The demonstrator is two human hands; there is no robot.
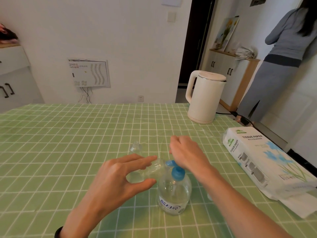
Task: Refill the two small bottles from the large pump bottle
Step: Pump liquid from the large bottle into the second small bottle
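the left hand point(118, 179) held a clear small bottle point(154, 167) between thumb and fingers, tipped on its side, its mouth at the blue spout of the large pump bottle point(174, 194) standing on the green checked surface point(68, 134). the right hand point(185, 150) lay over the pump head, fingers curled; whether it gripped anything could not be told. the second small bottle point(136, 148) stood upright just beyond. a white kettle point(205, 97) and a tissue pack point(257, 160) sat to the right.
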